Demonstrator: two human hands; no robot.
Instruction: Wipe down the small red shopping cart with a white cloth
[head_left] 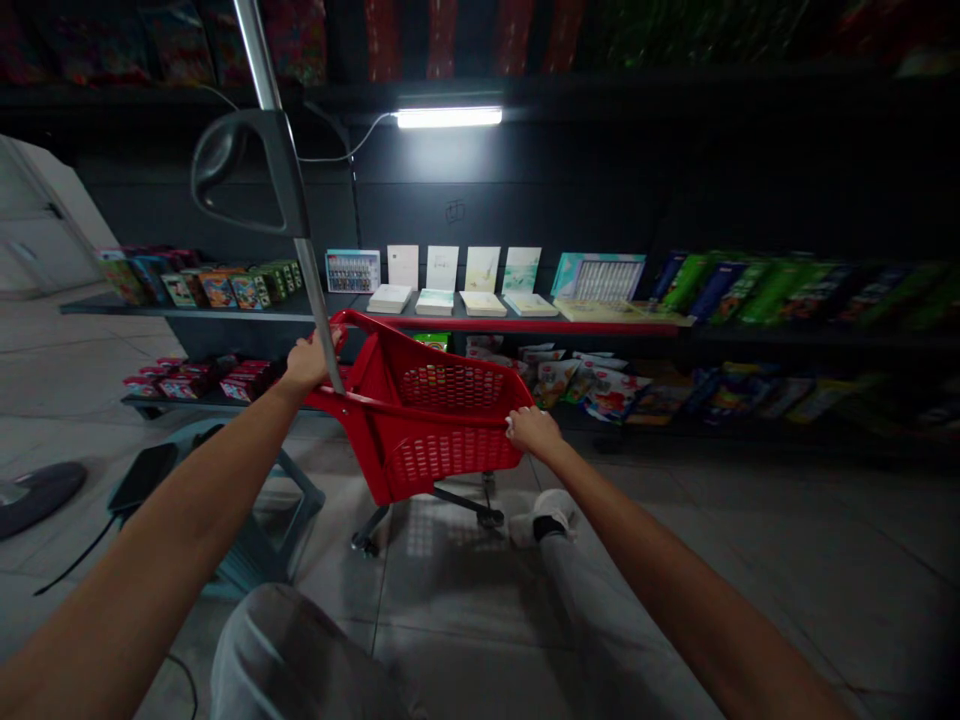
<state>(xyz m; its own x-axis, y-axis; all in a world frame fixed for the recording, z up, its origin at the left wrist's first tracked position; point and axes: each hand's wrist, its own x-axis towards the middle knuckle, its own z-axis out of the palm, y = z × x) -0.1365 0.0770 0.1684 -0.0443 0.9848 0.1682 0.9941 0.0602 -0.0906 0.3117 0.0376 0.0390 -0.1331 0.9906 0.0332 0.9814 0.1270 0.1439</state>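
Dark shelving (660, 190) fills our background, lit by a single white tube light (448, 118) at the upper centre of the frame. And right in the middle we have the red trolley (450, 450), perforated sides showing, its wheels down on the grey tiled floor (825, 540)! Our left hand (306, 362), left of centre, is wrapped round its left end, just beside the metal pole (259, 50) that rises into the upper left. Our right hand (534, 432) is clamped on the rim at the right corner, so we have two hands well apart, both on the same trolley. Behind it, four pale booklets (482, 270) stand upright in a row on the lit shelf, with small boxes (217, 288) away to the left and green and blue packets (720, 290) to the right. Lower left, we spot a blue-grey stool (251, 550), partly hidden behind our left forearm.
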